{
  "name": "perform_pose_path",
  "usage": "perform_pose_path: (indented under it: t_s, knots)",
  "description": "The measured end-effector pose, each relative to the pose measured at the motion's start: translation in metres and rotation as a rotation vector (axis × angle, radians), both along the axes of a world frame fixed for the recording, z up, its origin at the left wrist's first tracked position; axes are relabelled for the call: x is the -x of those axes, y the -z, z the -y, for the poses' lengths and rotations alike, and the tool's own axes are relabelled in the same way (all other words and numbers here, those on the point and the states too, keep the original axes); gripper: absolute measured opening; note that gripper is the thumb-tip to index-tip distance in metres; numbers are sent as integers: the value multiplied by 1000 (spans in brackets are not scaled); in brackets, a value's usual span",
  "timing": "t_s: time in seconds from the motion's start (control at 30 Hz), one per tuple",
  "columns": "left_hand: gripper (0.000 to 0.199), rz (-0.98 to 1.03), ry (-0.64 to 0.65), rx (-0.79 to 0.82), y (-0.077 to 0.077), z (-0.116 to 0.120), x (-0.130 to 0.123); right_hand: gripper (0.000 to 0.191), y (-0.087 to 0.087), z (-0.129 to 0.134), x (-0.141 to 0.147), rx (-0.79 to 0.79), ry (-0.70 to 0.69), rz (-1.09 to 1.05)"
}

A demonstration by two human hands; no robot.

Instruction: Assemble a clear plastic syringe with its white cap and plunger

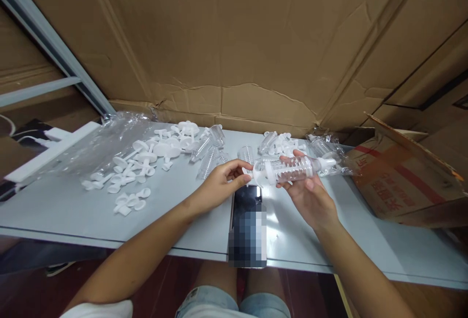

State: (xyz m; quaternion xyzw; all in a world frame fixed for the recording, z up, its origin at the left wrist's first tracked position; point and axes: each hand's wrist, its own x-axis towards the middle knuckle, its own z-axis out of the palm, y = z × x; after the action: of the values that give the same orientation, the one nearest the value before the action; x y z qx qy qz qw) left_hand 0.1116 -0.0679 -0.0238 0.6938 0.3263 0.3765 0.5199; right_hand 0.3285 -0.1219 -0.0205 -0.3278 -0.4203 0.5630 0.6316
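Note:
My right hand (309, 203) is closed around a clear, ribbed plastic syringe barrel (294, 169), held level above the table. A white cone nozzle (328, 163) points right from one end. At the other end, my left hand (221, 181) pinches the handle of a white plunger (260, 173), which is at least partly inside the barrel. Behind my hands lie several loose clear barrels (209, 148), with another clear barrel (245, 154) nearer the middle. Small white nozzles (284, 143) are heaped behind the right hand. Many white plungers (166, 148) are piled to the left.
A phone (247, 206) lies in front of me on the grey table (175, 220). Clear plastic bags (124, 135) are at back left, another bag (327, 147) at back right. A cardboard box (405, 176) stands right; cardboard (226, 40) walls the back. A white power strip (54, 149) is left.

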Motion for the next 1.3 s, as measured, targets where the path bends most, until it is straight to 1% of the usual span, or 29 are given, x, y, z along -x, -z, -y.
perform_pose_path:
  t_s: [0.17, 0.27, 0.33, 0.43, 0.5, 0.57, 0.67, 0.77, 0.87, 0.93, 1.07, 1.13, 1.2, 1.3]
  knots:
    - [22, 26, -8, 35, 0, 6, -5, 39, 3, -6, 3, 44, 15, 21]
    - [24, 11, -12, 29, 2, 11, -9, 43, 5, -6, 5, 61, 18, 35]
    - [31, 15, 8, 49, 4, 15, -12, 52, 8, -5, 6, 102, -9, 41]
    - [43, -17, 40, 68, 7, 17, -16, 75, 13, -2, 7, 188, -130, 60]
    - [49, -73, 69, 35, 9, 17, -17, 86, 17, -1, 8, 195, -197, 90]
    - [46, -134, 111, -40, 10, 16, -17, 88, 18, -1, 8, 174, -205, 136]
    - [30, -203, 167, -163, 10, 15, -17, 82, 17, 0, 7, 166, -179, 208]
    - [22, -195, 184, -178, 9, 16, -18, 72, 15, -1, 6, 194, -135, 256]
    - [21, -124, 175, -139, 8, 19, -20, 56, 14, -2, 8, 179, -74, 271]
    - [22, -93, 169, -113, 9, 20, -21, 46, 15, -3, 9, 168, -57, 260]
    - [26, -28, 136, -85, 10, 22, -23, 40, 16, -4, 11, 174, -119, 227]
    - [29, -5, 119, -112, 11, 23, -23, 37, 16, -4, 11, 179, -160, 243]
    - [32, -48, 79, -221, 13, 23, -24, 33, 14, -2, 12, 194, -208, 257]
    - [37, -182, -39, -508, 15, 23, -25, 28, 13, 0, 13, 226, -249, 231]
